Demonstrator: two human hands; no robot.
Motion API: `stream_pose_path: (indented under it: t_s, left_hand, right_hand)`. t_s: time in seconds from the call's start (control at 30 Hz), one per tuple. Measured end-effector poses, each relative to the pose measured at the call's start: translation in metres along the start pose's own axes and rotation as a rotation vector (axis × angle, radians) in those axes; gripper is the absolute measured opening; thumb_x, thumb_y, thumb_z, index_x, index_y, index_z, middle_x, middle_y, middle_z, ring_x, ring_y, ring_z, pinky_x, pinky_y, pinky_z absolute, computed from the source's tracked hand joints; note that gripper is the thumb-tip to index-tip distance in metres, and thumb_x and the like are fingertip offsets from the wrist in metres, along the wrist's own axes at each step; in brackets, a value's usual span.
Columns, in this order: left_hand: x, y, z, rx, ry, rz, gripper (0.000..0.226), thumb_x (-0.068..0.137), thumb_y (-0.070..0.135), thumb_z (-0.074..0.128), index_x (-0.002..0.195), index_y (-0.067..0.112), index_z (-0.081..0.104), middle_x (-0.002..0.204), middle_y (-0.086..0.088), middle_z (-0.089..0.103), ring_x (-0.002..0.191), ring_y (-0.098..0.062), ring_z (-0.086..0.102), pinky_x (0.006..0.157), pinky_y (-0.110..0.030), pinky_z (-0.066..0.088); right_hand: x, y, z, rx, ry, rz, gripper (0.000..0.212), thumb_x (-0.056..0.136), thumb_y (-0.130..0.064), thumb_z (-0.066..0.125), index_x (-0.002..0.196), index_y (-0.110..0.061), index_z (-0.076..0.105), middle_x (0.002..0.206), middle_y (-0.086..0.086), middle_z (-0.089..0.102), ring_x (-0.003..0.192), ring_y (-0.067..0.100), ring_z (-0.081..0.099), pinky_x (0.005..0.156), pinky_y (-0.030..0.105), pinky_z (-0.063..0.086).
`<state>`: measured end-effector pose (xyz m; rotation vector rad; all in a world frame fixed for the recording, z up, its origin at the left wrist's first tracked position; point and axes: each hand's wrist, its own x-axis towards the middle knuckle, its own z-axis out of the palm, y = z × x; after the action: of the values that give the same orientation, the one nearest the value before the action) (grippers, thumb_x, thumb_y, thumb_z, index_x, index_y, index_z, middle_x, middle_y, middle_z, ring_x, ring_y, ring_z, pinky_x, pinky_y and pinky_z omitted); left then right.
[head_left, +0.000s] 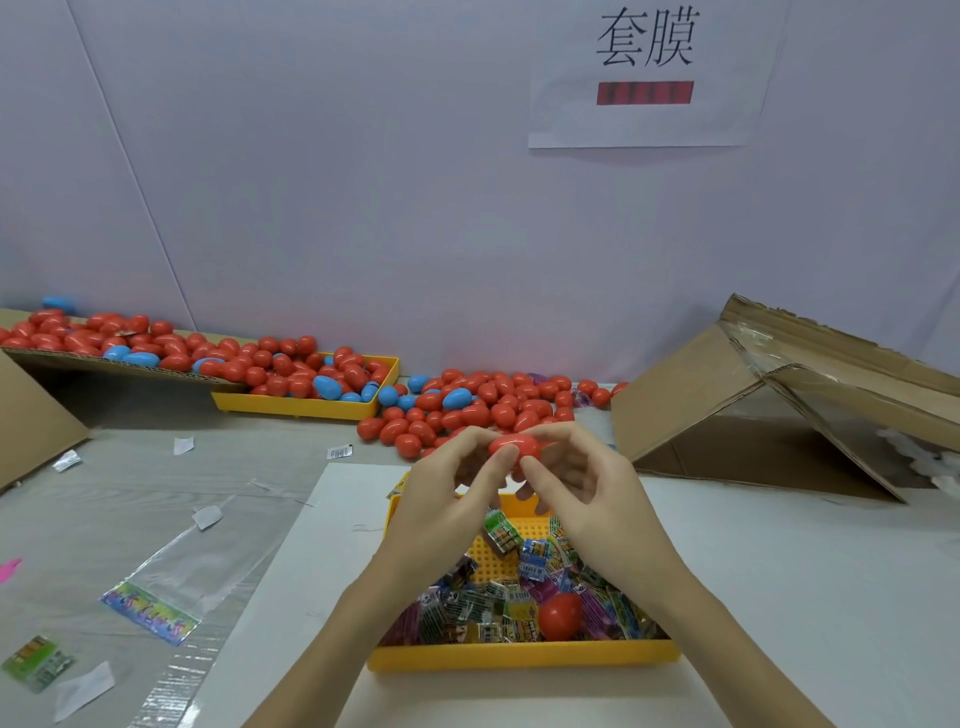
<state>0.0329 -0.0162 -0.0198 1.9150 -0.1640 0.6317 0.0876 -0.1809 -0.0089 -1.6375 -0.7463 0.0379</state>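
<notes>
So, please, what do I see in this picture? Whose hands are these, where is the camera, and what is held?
There is no machine here: a person works with two bare hands. The one picture comes from a camera worn on the head, looking forward and down. The left hand and the right hand together pinch one red plastic egg-shaped capsule above a yellow plastic tray of small colourful printed packets. Behind, many red and blue plastic eggs lie heaped on the grey table, some in a second yellow tray. Brown cardboard sheets lean at the right.
</notes>
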Motion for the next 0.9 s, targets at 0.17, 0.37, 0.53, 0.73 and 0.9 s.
stream_pose_path:
  t_s: [0.17,0.37,0.53,0.73,0.9]
  left_hand:
    - [-0.0017,0.0003,0.0037,-0.041,0.076,-0.064,0.048,0.106,0.055,0.039,0.092,0.019,0.067,0.075,-0.002,0.065,0.068,-0.018,0.062,0.067,-0.041,0.053]
    - [-0.0009,0.0053,0.0021,-0.042,-0.011,0.061,0.025,0.099,0.021,0.068,0.124,0.024,0.063,0.097,0.008,0.067,0.089,-0.024,0.070,0.080,-0.032,0.058]
    - [-0.0012,0.0038,0.0031,-0.008,0.074,0.023,0.018,0.098,0.026,0.067,0.115,0.026,0.068,0.090,0.008,0.067,0.085,-0.017,0.066,0.075,-0.028,0.056]
    - [0.0011,0.0038,-0.0001,-0.045,0.053,-0.038,0.018,0.099,0.024,0.066,0.114,0.032,0.071,0.101,0.012,0.065,0.090,-0.011,0.067,0.078,-0.022,0.054]
    - [0.0012,0.0062,-0.0027,-0.134,-0.006,-0.102,0.021,0.097,0.024,0.070,0.117,0.031,0.071,0.102,-0.002,0.071,0.087,-0.017,0.072,0.081,-0.031,0.061]
  right_hand:
    - [0.0001,0.0002,0.0024,-0.007,0.049,0.031,0.025,0.095,-0.038,0.062,0.108,-0.019,0.071,0.088,-0.004,0.075,0.078,0.014,0.073,0.068,0.024,0.057]
    - [0.0007,-0.0022,0.0001,0.271,0.022,0.201,0.042,0.102,-0.043,0.050,0.097,-0.010,0.076,0.082,0.010,0.074,0.072,0.020,0.067,0.063,0.024,0.054]
    - [0.0006,-0.0033,0.0023,0.519,-0.071,0.387,0.049,0.105,-0.039,0.048,0.098,0.000,0.076,0.083,0.018,0.070,0.067,0.018,0.064,0.057,0.023,0.052]
    - [0.0014,-0.0010,0.0031,0.513,-0.042,0.390,0.040,0.103,-0.036,0.056,0.112,-0.001,0.073,0.090,0.015,0.073,0.075,0.018,0.066,0.063,0.023,0.054]
    - [0.0002,-0.0018,0.0032,0.326,-0.018,0.318,0.044,0.090,-0.046,0.065,0.108,-0.007,0.072,0.087,0.008,0.075,0.078,0.019,0.069,0.068,0.024,0.054]
